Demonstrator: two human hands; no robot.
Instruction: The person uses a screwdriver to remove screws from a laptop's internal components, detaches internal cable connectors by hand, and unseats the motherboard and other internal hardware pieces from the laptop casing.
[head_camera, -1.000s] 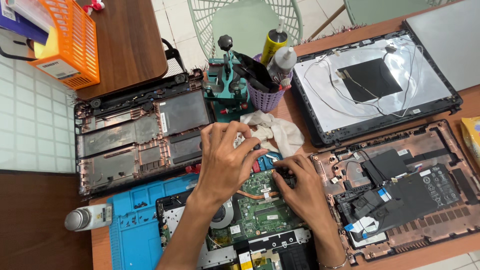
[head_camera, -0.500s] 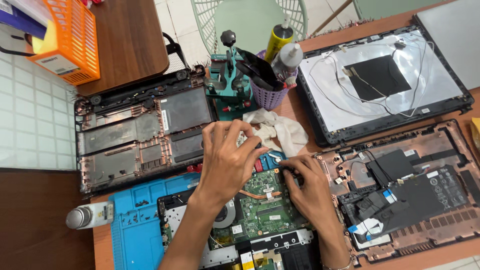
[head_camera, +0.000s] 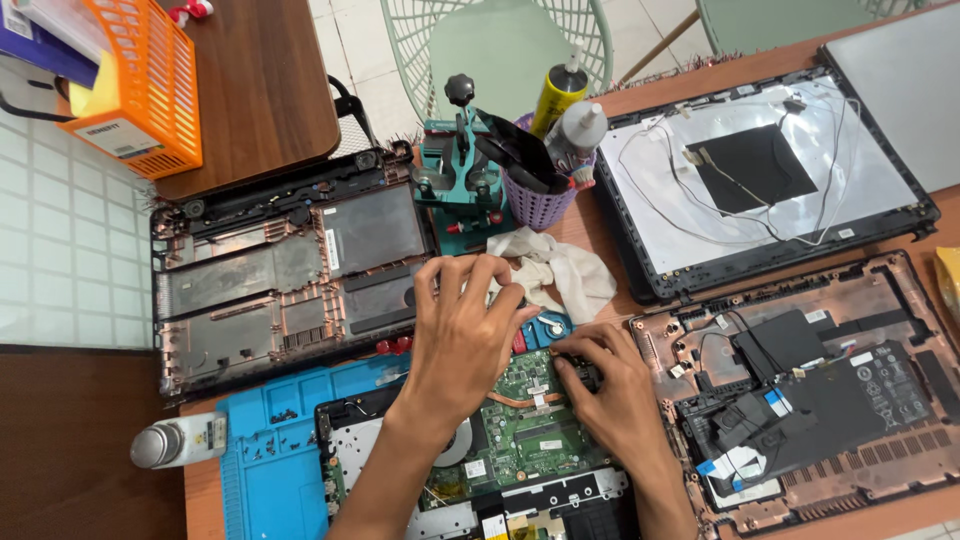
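A green laptop motherboard (head_camera: 530, 430) with a copper heat pipe lies in an open laptop base on a blue work mat (head_camera: 270, 450). My left hand (head_camera: 465, 330) rests palm down over the board's upper left part, fingers spread toward a white cloth (head_camera: 560, 270). My right hand (head_camera: 610, 385) has its fingertips curled on a small black part (head_camera: 580, 368) at the board's upper right edge. Whether the right hand grips that part or only presses it is unclear.
An empty black laptop shell (head_camera: 280, 270) lies to the left, another opened base (head_camera: 810, 390) to the right, a screen lid (head_camera: 760, 180) behind it. A teal holder (head_camera: 460, 180), purple tool cup (head_camera: 535, 190), bottles, orange basket (head_camera: 130, 80) and silver can (head_camera: 175, 442) stand around.
Both hands stay on the motherboard. My right hand's fingers have shifted slightly on the black part at the board's upper right edge; the view has drifted a little.
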